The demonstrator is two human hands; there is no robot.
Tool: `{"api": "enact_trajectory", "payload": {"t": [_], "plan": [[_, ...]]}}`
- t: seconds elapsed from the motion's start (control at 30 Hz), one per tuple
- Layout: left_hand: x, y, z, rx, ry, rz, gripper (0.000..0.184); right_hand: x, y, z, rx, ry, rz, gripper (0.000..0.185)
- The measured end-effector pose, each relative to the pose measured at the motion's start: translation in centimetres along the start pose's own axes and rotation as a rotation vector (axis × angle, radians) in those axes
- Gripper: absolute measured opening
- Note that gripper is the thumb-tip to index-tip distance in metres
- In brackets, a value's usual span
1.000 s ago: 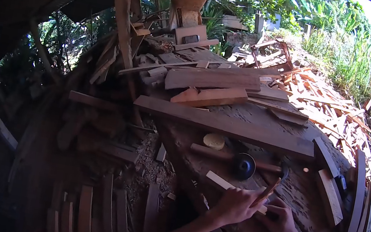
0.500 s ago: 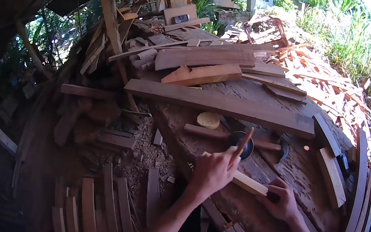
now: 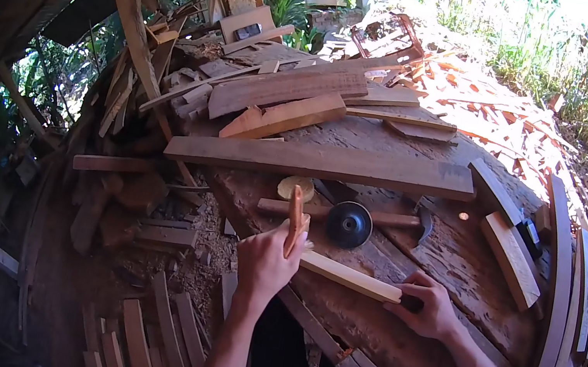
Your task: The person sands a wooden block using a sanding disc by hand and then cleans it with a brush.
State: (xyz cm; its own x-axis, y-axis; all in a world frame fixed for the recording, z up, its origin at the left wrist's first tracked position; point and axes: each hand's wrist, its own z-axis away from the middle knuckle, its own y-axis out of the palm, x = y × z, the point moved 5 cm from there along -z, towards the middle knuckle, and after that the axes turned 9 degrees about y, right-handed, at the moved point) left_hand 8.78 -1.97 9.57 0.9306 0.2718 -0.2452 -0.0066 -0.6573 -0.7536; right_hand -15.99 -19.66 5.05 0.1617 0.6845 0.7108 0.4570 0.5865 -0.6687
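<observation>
My left hand [image 3: 267, 259] is closed around a thin reddish-brown piece [image 3: 295, 219] that sticks up past its fingers; its exact kind is unclear. The hand is at the left end of a pale wooden strip [image 3: 348, 276]. With closed fingers my right hand [image 3: 431, 308] grips the strip's other end, where a dark tip [image 3: 411, 303] shows. Just beyond the strip is a round black pad [image 3: 349, 225] with a centre hole, in front of a hammer [image 3: 397, 221]. A round yellowish piece [image 3: 296, 187] lies near the left hand, partly covered by the brown piece.
A long board [image 3: 321, 162] crosses the worn wooden bench [image 3: 478, 298]. Boards and offcuts [image 3: 290, 96] are stacked behind it. More long strips [image 3: 565, 294] curve along the right side. Several slats [image 3: 141, 337] stand at lower left, near sawdust. A wooden post [image 3: 131, 13] rises at upper left.
My left hand has slid left along the pale strip with the brown piece, uncovering the black pad. My right hand still holds the strip's right end. The whole view has shifted slightly.
</observation>
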Motion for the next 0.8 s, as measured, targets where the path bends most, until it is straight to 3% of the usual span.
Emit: {"api": "enact_trajectory", "payload": {"t": [0.07,0.1,0.17,0.27,0.33,0.4,0.47,0.53,0.6,0.67,0.8], "plan": [[-2.7,1.3,0.1,0.155,-0.058,-0.003,0.034,0.0,0.0,0.0,0.005,0.015,-0.006,0.029],[-4.7,2.7,0.6,0.182,0.009,0.059,0.038,0.0,0.0,0.0,0.017,0.032,-0.004,0.029],[-9.7,3.8,1.1,0.136,0.177,0.251,0.042,-0.3,0.1,0.1,0.006,-0.007,0.002,0.029],[-12.8,5.5,1.4,0.167,0.188,0.42,0.041,-0.8,0.3,0.1,-0.034,-0.086,0.03,0.029],[-12.0,5.6,1.3,0.179,0.183,0.4,0.04,-0.5,0.1,0.2,-0.053,-0.128,0.04,0.03],[-9.9,5.2,1.4,0.205,0.185,0.371,0.039,-0.2,0.0,0.2,0.003,-0.026,0.001,0.031],[-6.5,3.4,1.3,0.06,0.104,0.301,0.033,0.2,-0.2,0.1,0.012,0.011,-0.006,0.031],[-3.0,1.7,1.3,0.045,0.015,0.147,0.024,0.1,-0.1,0.1,0.009,0.003,0.017,0.031],[-0.8,1.0,1.3,-0.085,-0.011,0.094,0.025,0.2,-0.3,0.0,0.007,0.014,0.006,0.03],[-2.9,1.0,1.2,0.035,0.06,-0.024,0.032,0.3,0.0,0.1,0.004,0.018,-0.007,0.03],[-9.9,3.3,1.9,0.09,0.232,0.249,0.029,-0.3,0.1,0.2,0.017,-0.001,0.002,0.03]]}}
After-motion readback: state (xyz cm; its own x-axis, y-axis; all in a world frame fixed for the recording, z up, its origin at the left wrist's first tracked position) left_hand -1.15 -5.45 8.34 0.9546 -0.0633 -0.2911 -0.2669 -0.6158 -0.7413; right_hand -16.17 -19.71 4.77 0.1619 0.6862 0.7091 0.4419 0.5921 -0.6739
